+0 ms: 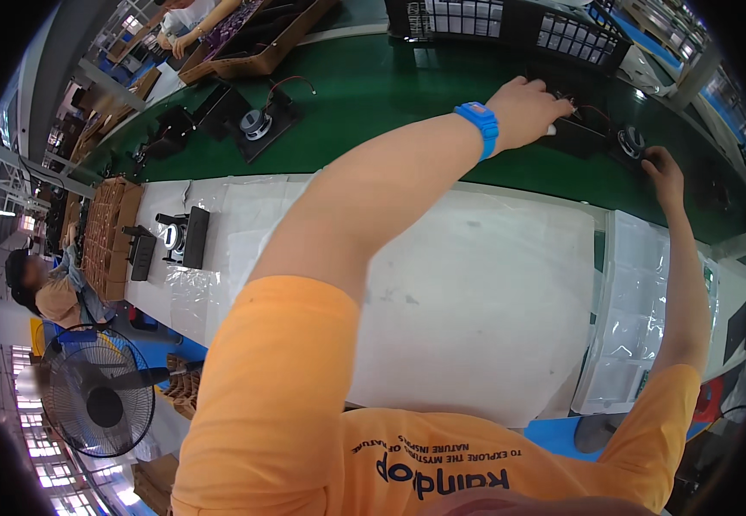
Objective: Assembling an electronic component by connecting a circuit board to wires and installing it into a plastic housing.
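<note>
I'm at the pick-up step: both arms reach to the upper right of the frame, over the green conveyor belt. My left hand rests on a black speaker panel, fingers curled down onto its near edge; I cannot tell if they grip it. My right hand touches the round speaker driver at the panel's right end. The panel lies flat, long axis running left to right. Next, I judge, a firm two-handed hold, then drawing it toward the white table.
</note>
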Tool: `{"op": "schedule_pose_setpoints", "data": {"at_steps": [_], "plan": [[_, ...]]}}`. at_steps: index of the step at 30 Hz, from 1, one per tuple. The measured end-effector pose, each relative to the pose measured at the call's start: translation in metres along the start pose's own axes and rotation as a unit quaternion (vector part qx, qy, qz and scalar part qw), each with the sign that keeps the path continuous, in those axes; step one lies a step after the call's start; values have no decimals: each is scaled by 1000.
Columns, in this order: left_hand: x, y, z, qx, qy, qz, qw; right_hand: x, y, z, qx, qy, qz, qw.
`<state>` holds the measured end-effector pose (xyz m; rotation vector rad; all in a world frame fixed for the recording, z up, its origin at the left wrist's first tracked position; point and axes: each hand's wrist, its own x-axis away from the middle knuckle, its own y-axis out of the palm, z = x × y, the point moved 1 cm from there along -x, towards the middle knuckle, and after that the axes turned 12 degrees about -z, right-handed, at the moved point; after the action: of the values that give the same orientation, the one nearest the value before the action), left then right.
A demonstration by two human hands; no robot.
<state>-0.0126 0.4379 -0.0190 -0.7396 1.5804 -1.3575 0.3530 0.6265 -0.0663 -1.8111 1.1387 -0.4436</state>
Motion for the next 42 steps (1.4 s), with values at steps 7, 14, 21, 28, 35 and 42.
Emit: {"op": "schedule_pose_setpoints", "data": {"at_steps": [7,14,21,28,35,42], "plan": [[149,-58,-143,-147,-247,117,951,51,-31,-46,19,34,19,999],[327,-82,-260,-3,-539,-130,832,153,-53,-60,-28,11,13,999],[341,-67,-262,-3,-504,-179,845,247,-56,-107,-8,77,-30,997],[339,-94,-220,50,-442,-43,894,304,-81,-93,-26,161,-3,987],[318,-138,-64,263,-221,-101,934,359,-112,44,103,187,114,970],[360,-148,113,316,-197,-199,906,337,-103,59,31,240,156,958]]}}
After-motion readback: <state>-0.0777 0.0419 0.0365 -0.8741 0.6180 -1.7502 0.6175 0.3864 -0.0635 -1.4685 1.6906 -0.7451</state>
